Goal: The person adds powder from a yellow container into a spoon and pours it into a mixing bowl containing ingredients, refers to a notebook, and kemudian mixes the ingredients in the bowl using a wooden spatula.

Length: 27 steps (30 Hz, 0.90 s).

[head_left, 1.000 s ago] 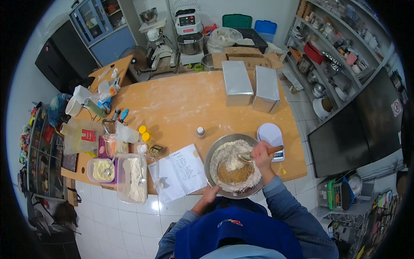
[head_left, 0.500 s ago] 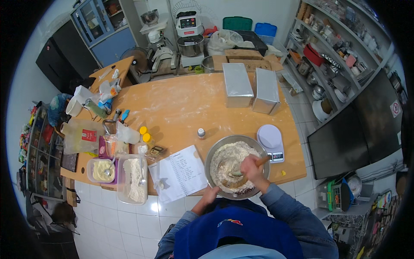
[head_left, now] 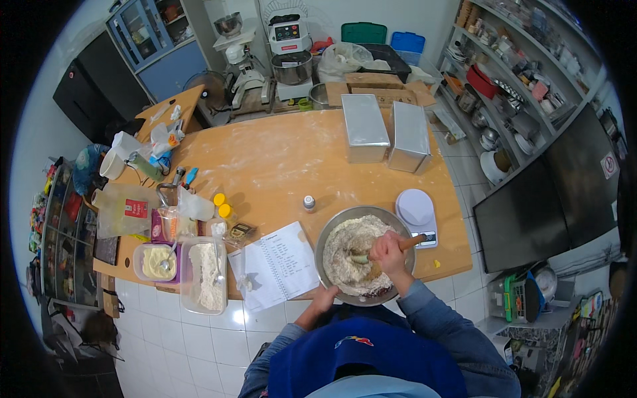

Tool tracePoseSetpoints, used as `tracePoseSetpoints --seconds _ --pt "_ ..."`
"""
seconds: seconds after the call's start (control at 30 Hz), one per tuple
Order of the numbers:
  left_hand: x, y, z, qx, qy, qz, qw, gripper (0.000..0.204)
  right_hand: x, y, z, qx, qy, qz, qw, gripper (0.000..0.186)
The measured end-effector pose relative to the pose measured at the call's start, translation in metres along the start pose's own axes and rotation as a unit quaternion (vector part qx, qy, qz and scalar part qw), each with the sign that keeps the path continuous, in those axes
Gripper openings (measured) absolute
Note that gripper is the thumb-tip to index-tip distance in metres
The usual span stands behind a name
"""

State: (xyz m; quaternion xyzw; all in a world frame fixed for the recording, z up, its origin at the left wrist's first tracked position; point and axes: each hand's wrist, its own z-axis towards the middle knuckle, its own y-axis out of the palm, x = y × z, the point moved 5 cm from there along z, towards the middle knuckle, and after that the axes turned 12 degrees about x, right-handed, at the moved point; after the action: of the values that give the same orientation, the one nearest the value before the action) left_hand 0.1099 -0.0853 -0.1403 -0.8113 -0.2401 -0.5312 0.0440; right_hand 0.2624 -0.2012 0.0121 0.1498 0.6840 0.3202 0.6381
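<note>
A steel mixing bowl at the table's front edge holds a floury, clumpy mixture, with a darker patch near its lower rim. My left hand is closed on the bowl's near-left rim. Over the bowl, my right hand wraps round a spatula with a wooden handle. Its pale blade reaches into the mixture, and its handle end sticks out over the right rim. Close behind the bowl's right side sits a white kitchen scale. A small white-capped bottle stands beyond the bowl to the left.
Left of the bowl lies an open spiral notebook. Beside it are a tub of flour and a tub of butter-like spread with a spoon. Two metal loaf tins stand at the far right; yellow-lidded jars stand left.
My right hand and the spatula have shifted slightly up, the handle now lying flatter. The mixture has been turned over. My left hand stays on the rim.
</note>
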Motion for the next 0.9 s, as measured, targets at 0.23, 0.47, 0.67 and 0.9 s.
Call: tracePoseSetpoints --seconds 0.23,0.47,0.67,0.9 --pt "-0.005 0.0 0.0 -0.027 -0.019 -0.001 0.999 0.049 -0.063 -0.016 0.028 0.097 0.011 -0.073 0.993 0.037" --pt "0.008 0.005 -0.002 0.001 -0.008 -0.008 1.0 0.05 -0.027 -0.043 0.022 0.204 -0.054 -0.073 0.975 0.038" --pt "0.003 -0.002 -0.003 0.01 -0.015 0.001 1.0 0.049 -0.027 0.004 -0.002 0.159 0.06 -0.031 0.985 0.041" --pt "0.008 0.005 -0.001 0.004 -0.01 -0.024 1.0 0.049 -0.038 -0.024 0.041 0.172 -0.079 -0.03 0.982 0.034"
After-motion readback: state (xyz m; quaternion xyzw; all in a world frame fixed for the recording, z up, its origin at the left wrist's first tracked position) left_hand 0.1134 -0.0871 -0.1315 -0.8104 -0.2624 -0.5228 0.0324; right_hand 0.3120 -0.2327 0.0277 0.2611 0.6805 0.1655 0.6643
